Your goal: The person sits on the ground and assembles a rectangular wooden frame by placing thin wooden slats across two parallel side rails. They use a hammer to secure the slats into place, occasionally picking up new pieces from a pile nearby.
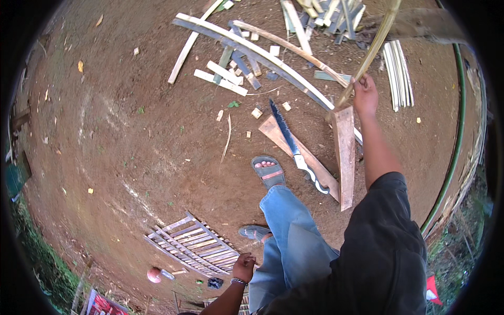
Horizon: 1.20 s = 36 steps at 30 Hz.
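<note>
My right hand (366, 97) is closed around the lower part of a long, yellowish bamboo strip (377, 44), which slants up toward the far edge. The strip's lower end is beside the top of a wooden block (344, 157). Left of the block, a saw (286, 131) with a dark toothed blade and a white-and-black handle lies across a flat wooden board (310, 155). My left hand (244, 266) hangs low beside my jeans, fingers loosely curled, with nothing visible in it.
Long curved bamboo strips (252, 50) and short cut pieces (220, 79) litter the dirt ahead. A bundle of pale slats (398, 76) lies at far right, near a green hose (455, 157). A slatted bamboo frame (194, 244) rests near left, by a reddish ball (154, 274).
</note>
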Motion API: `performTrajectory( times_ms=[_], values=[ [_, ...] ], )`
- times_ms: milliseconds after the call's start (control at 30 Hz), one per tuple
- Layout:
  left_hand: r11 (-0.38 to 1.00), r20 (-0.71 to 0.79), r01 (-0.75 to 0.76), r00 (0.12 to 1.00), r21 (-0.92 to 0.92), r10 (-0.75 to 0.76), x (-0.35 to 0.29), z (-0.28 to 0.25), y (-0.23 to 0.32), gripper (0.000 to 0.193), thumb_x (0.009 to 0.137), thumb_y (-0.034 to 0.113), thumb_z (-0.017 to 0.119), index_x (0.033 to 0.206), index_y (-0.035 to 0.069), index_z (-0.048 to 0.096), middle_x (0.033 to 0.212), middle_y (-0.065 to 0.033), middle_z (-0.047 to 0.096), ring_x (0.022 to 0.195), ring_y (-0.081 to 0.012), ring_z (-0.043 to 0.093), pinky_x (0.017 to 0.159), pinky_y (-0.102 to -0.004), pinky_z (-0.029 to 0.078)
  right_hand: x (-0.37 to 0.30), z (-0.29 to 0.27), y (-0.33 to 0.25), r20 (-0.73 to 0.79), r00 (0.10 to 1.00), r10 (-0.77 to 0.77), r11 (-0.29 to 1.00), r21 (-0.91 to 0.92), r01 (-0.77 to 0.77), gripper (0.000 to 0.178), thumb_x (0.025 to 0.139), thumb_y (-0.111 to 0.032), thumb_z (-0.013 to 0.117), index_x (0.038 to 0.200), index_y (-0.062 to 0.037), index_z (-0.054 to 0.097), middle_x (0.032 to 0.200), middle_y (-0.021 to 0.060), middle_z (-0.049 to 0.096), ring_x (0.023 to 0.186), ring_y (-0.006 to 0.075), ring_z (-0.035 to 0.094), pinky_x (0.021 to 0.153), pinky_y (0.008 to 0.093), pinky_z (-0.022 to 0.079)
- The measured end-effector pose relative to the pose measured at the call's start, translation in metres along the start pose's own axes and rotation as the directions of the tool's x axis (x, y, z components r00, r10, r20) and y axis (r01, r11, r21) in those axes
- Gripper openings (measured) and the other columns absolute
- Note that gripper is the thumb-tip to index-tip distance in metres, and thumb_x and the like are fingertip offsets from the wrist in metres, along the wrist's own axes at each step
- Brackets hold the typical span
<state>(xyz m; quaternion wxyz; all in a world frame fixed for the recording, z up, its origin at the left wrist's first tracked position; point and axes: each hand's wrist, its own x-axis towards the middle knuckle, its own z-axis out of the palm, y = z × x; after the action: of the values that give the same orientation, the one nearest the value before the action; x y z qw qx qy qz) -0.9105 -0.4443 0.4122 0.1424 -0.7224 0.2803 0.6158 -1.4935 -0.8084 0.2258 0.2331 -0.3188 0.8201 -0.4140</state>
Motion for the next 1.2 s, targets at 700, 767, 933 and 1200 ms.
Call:
performTrajectory(
  times_ms=[700,767,933,1200],
  values=[
    [0.628,0.209,-0.353,0.736,-0.693,0.644,-0.059,-0.085,0.283,0.046,0.108,0.022,0.046,0.149,0.002,0.041,0.126,-0.0141,0.064,0.105,-0.0205,0.065,0.091,-0.0345,0.053,-0.130,0.055,-0.326,0.779,0.627,-0.021,0.918,0.263,-0.296,0.037,0.096,-0.025,0.069,0.127,-0.0058,0.060,0.100,-0.0017,0.068,0.085,0.0044,0.064,0.076,0.0227,0.054],
    [0.627,0.242,-0.299,0.738,-0.719,0.630,-0.075,-0.088,0.261,0.044,0.108,0.021,0.047,0.148,0.003,0.042,0.122,-0.0118,0.065,0.098,-0.0171,0.066,0.084,-0.0306,0.054,-0.161,0.062,-0.331,0.784,0.621,-0.005,0.907,0.265,-0.327,0.033,0.095,-0.024,0.070,0.121,-0.0048,0.062,0.100,0.0002,0.067,0.089,0.0080,0.063,0.079,0.0265,0.054],
    [0.599,0.198,-0.264,0.780,-0.756,0.593,-0.111,-0.103,0.197,0.040,0.108,0.019,0.045,0.145,0.005,0.046,0.110,-0.0076,0.065,0.082,-0.0118,0.064,0.068,-0.0241,0.052,-0.231,0.080,-0.313,0.814,0.580,0.015,0.857,0.288,-0.427,0.027,0.094,-0.022,0.072,0.113,-0.0049,0.065,0.095,0.0010,0.066,0.086,0.0112,0.063,0.081,0.0293,0.054],
    [0.708,0.090,-0.223,0.923,-0.671,0.375,-0.122,-0.126,0.041,0.022,0.108,0.026,0.045,0.104,0.007,0.055,0.077,0.0018,0.054,0.052,-0.0046,0.043,0.046,-0.0209,0.035,-0.423,0.106,-0.252,0.797,0.478,0.370,0.699,0.101,-0.708,0.025,0.097,-0.017,0.066,0.119,-0.0054,0.060,0.103,0.0055,0.069,0.090,0.0152,0.067,0.079,0.0316,0.057]
  ],
)
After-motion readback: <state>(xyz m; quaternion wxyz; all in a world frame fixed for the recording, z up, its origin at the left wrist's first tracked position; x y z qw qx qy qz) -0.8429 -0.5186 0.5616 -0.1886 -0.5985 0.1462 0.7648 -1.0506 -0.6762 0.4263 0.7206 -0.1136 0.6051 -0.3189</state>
